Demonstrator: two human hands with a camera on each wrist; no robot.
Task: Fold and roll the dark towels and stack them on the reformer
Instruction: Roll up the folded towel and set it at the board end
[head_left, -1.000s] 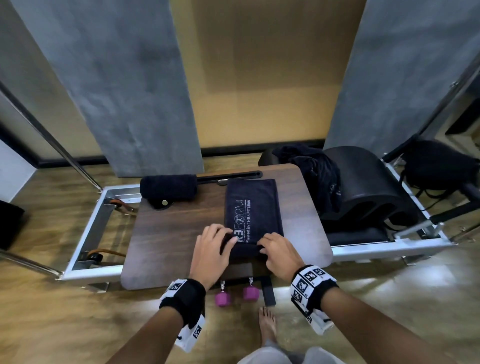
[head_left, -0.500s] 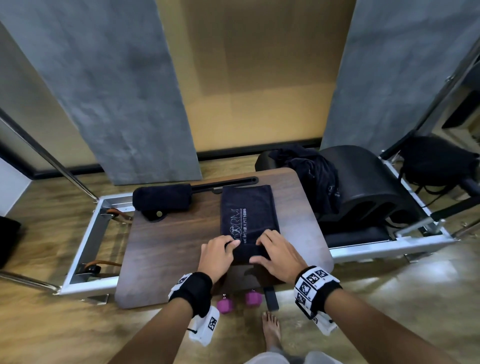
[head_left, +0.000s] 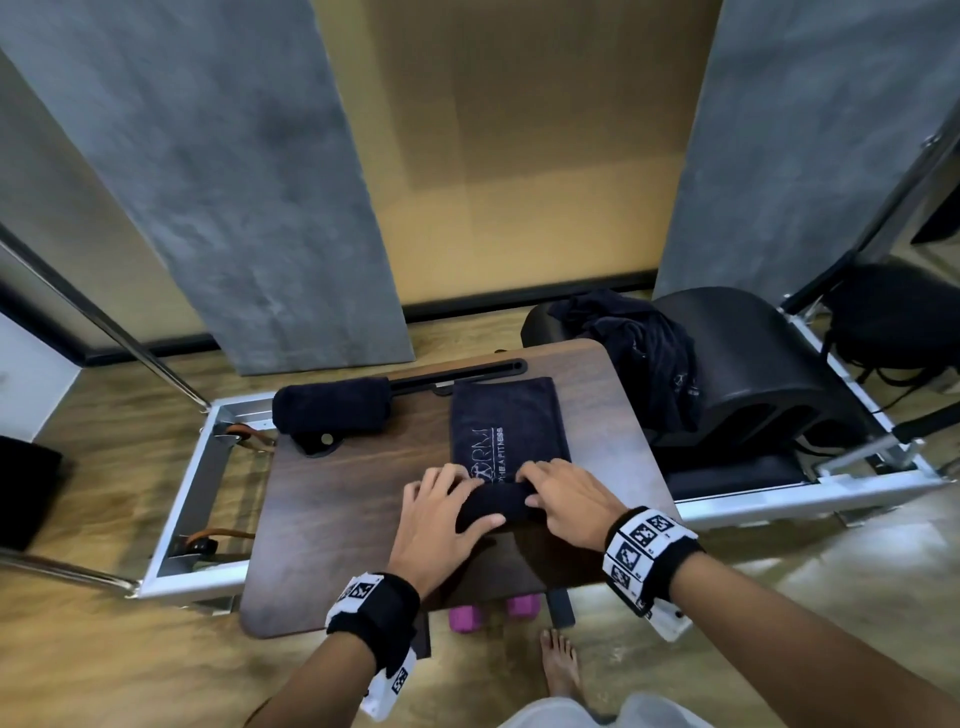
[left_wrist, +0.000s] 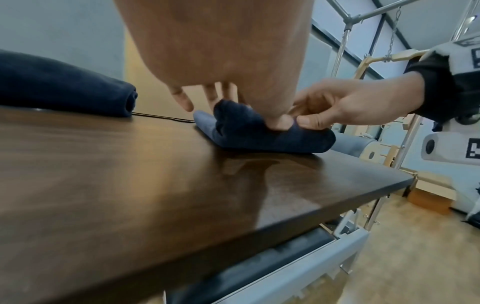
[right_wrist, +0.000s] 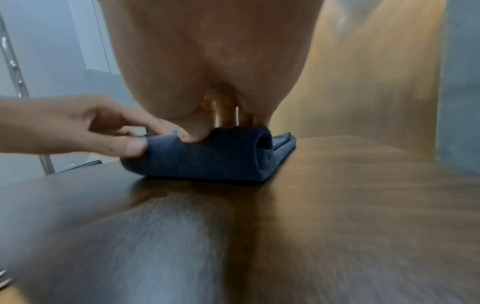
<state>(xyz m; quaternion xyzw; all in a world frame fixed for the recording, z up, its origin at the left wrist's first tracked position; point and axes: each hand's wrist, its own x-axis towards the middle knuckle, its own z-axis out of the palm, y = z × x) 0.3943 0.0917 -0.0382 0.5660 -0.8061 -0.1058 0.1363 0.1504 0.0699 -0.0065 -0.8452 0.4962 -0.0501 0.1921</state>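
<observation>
My left hand (head_left: 441, 519) and my right hand (head_left: 566, 501) both rest on the near end of the dark towel (head_left: 506, 434), where it is rolled into a short tube. Each grip curls over that roll, thumbs tucked against its near side and fingers over the top, so both are pinching the towel. The rest of the towel lies flat ahead of my hands, its pale lettering facing up. It sits on the dark wood-grain bench (head_left: 337, 499), a board with rounded corners that lies across the grey metal frame of the reformer (head_left: 197, 478). A finished rolled towel (head_left: 332, 410) lies at the far left of the bench, well apart from the one I hold. To the right, a heap of loose dark towels (head_left: 639, 353) is draped over a black padded barrel (head_left: 753, 374). The floor (head_left: 104, 665) is light wood; two pink dumbbells (head_left: 488, 613) stand on it under the bench's near edge, beside my bare foot (head_left: 558, 665). Behind, grey concrete-look panels (head_left: 234, 182) flank a tan wall (head_left: 509, 156).
</observation>
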